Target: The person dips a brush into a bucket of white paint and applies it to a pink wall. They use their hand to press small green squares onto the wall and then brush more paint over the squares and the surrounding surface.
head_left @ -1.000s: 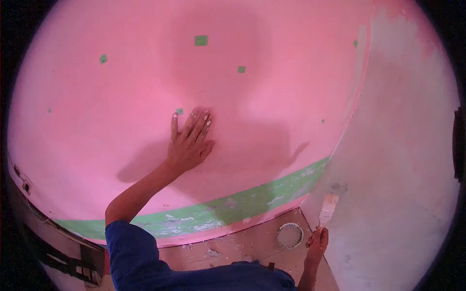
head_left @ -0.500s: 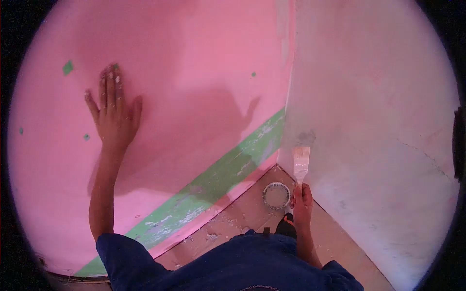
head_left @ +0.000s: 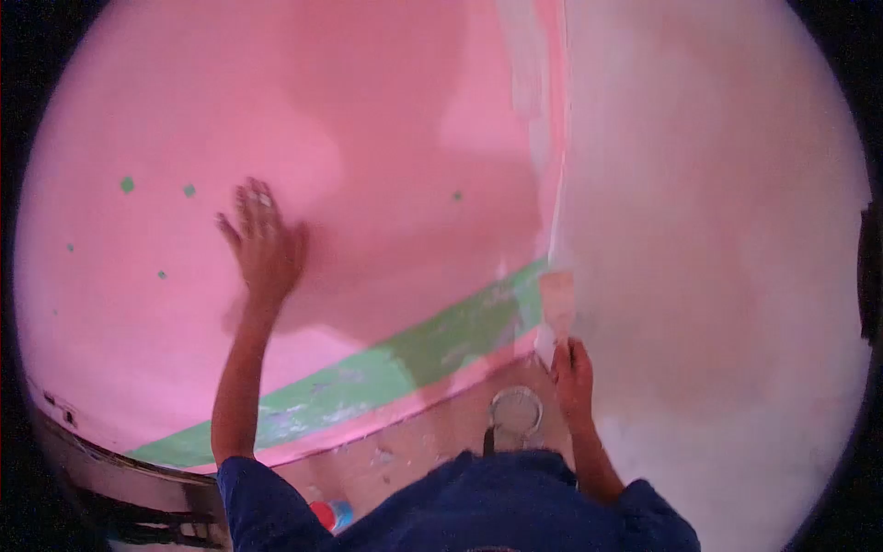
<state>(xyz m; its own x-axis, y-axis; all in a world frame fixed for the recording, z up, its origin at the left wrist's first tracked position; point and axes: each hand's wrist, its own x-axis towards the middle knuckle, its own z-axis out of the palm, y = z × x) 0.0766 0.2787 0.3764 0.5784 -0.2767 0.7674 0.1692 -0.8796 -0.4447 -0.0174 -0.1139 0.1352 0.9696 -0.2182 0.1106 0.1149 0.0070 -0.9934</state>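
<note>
My left hand [head_left: 269, 253] is up at the pink wall [head_left: 221, 120], fingers stretched out and pale specks on the fingertips. Nothing is in it. Low down by the wall corner, my right hand [head_left: 574, 377] is closed around the handle of a flat paintbrush [head_left: 557, 294], bristles pointing up. The brush overlaps the right end of a green band [head_left: 441, 336] that runs along the bottom of the pink wall. Below and left of the right hand, a round paint container [head_left: 516, 391] with a pale rim stands on the floor.
A pale, patchy wall [head_left: 681, 276] meets the pink one at the corner on the right. Small green spots [head_left: 127, 185] dot the pink wall. Light flecks lie on the brown floor [head_left: 423, 442]. A red and blue object [head_left: 331, 514] shows beside my left sleeve.
The view has turned left. My left hand now appears lower and farther right on the pink wall. The brush, still in my right hand, now overlaps the green band's end at the corner.
</note>
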